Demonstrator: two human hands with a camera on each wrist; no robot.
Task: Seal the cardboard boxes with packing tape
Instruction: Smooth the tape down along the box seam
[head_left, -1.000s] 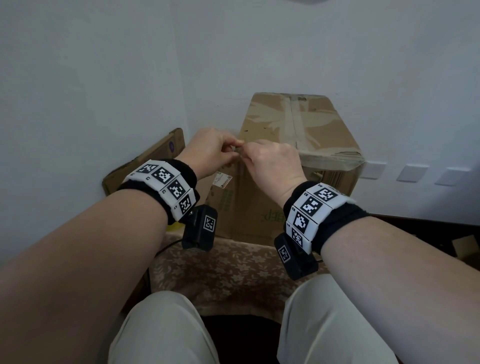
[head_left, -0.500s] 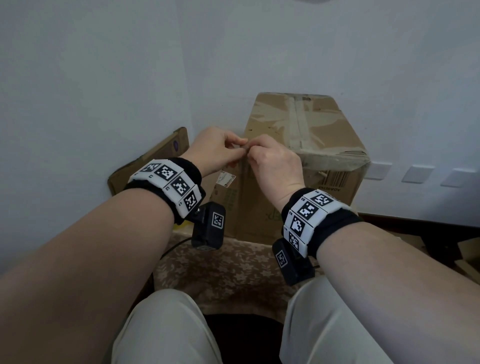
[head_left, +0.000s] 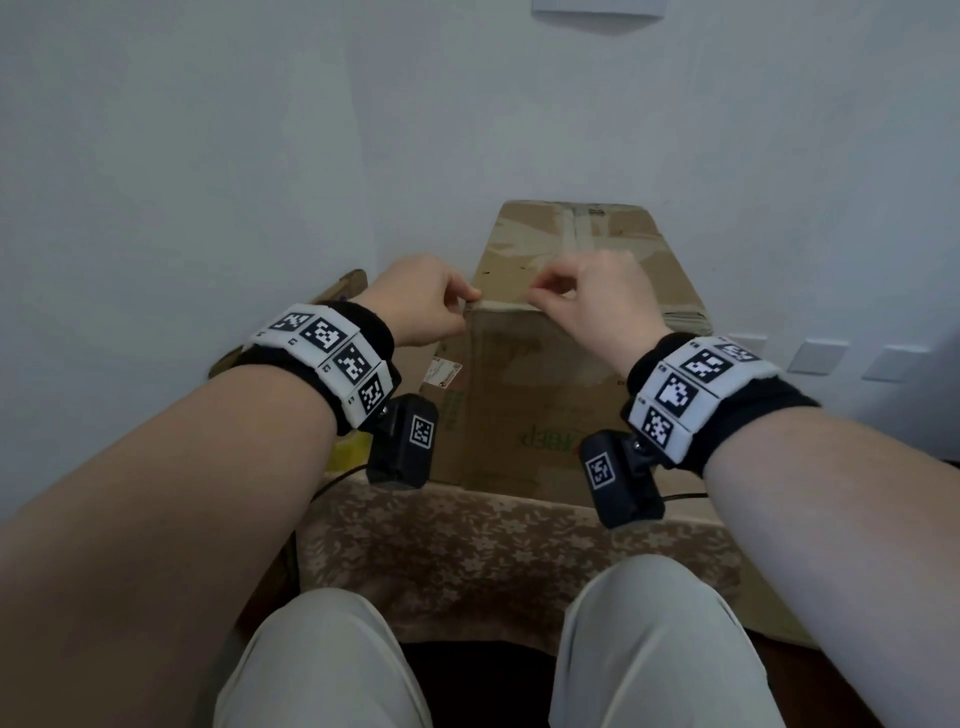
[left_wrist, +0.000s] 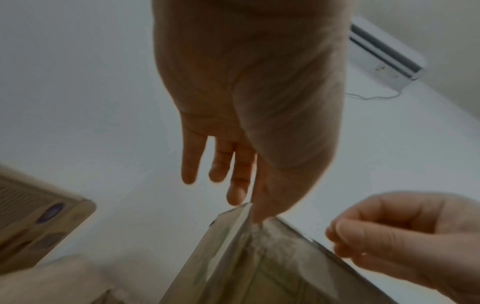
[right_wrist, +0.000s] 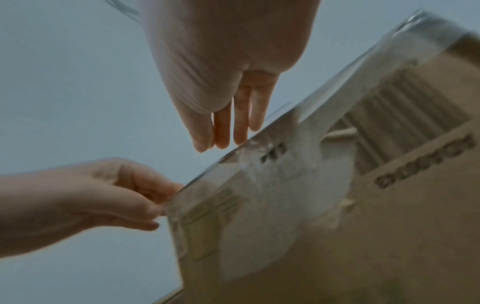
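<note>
A tall brown cardboard box (head_left: 545, 374) stands upright against the wall, with older tape (head_left: 576, 234) running down its top. My left hand (head_left: 470, 297) pinches the near-left top corner of the box, thumb on the glossy clear packing tape (right_wrist: 259, 164) that covers the upper front. My right hand (head_left: 535, 297) is a hand's width to the right on the same top front edge, thumb and fingertips pinched together on the tape there. In the left wrist view my left hand (left_wrist: 255, 214) sits on the corner and my right hand (left_wrist: 335, 236) is curled beside it. No tape roll is in view.
A flattened cardboard piece (head_left: 348, 283) leans on the left wall. The box stands on a floral-patterned surface (head_left: 493, 545) in front of my knees (head_left: 322, 665). Wall switches (head_left: 818, 356) are at the right, and a yellow item (head_left: 345, 452) lies low at the left.
Both hands were pinched together at the box's near-left corner. My right hand has slid right along the top edge, away from the left hand, which stays at the corner.
</note>
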